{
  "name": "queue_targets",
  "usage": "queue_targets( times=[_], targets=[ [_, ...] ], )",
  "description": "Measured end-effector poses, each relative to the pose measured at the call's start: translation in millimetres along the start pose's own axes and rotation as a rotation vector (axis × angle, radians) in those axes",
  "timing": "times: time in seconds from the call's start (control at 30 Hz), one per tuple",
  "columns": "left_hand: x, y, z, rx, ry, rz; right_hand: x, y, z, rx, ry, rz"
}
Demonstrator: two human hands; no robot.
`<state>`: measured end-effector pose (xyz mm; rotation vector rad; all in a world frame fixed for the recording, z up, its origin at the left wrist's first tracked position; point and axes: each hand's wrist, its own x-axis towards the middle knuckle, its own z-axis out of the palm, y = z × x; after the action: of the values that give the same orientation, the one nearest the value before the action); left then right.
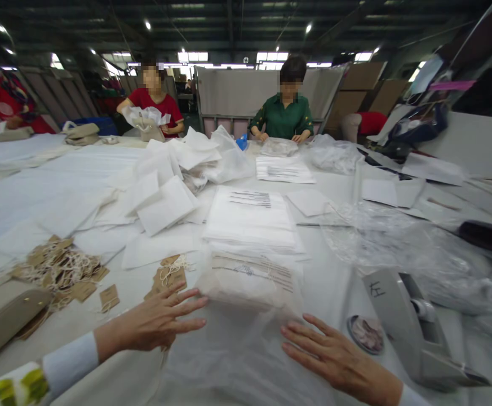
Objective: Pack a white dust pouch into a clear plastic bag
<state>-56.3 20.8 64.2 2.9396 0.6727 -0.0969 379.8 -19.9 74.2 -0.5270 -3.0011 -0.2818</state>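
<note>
My left hand lies flat with fingers spread on the left edge of a clear plastic bag holding something pale with printed text on it. My right hand rests flat, fingers stretched out, on the bag's lower right part. The bag lies on the white table just in front of me. A stack of similar printed plastic bags sits right behind it.
Brown paper tags with strings lie at the left, near a beige case. A grey tape dispenser stands at the right beside crumpled clear plastic. White paper sheets pile mid-table. Two people work across the table.
</note>
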Motion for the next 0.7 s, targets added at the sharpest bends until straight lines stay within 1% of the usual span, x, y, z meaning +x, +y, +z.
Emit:
queue_targets(
  times=[0.1, 0.13, 0.17, 0.2, 0.23, 0.3, 0.33, 0.37, 0.4, 0.47, 0.53, 0.57, 0.6, 0.63, 0.7],
  targets=[
    [16, 4, 20.7, -0.118, 0.083, 0.121, -6, -3, 10, 0.057, 0.036, -0.016],
    [18, 6, 27.4, -0.176, 0.102, 0.149, -11, -5, 17, 0.107, 0.074, -0.001],
    [18, 9, 34.2, -0.25, 0.132, 0.142, -18, -6, 24, 0.172, 0.115, 0.027],
    [16, 12, 40.8, -0.339, 0.169, 0.093, -25, -7, 32, 0.239, 0.158, 0.084],
    [13, 15, 47.1, -0.443, 0.215, 0.004, -32, -9, 38, 0.301, 0.207, 0.166],
    [5, 19, 57.2, -0.677, 0.331, -0.248, -43, -10, 47, 0.416, 0.28, 0.373],
    [2, 20, 60.3, -0.779, 0.38, -0.375, -44, -10, 48, 0.469, 0.302, 0.471],
    [-1, 21, 61.8, -0.848, 0.407, -0.472, -44, -10, 46, 0.511, 0.32, 0.545],
    [-1, 22, 61.8, -0.889, 0.417, -0.534, -41, -10, 41, 0.531, 0.341, 0.582],
    [1, 24, 58.2, -0.906, 0.426, -0.572, -33, -11, 29, 0.497, 0.329, 0.552],
    [6, 24, 53.1, -0.86, 0.419, -0.526, -24, -13, 17, 0.435, 0.299, 0.454],
    [8, 24, 51.5, -0.828, 0.435, -0.497, -20, -15, 13, 0.436, 0.317, 0.425],
    [11, 24, 50.9, -0.797, 0.477, -0.483, -18, -16, 13, 0.469, 0.371, 0.435],
    [13, 23, 51.5, -0.773, 0.539, -0.485, -16, -18, 15, 0.53, 0.46, 0.494],
    [17, 21, 55.2, -0.754, 0.694, -0.538, -14, -19, 26, 0.694, 0.662, 0.747]
  ],
)
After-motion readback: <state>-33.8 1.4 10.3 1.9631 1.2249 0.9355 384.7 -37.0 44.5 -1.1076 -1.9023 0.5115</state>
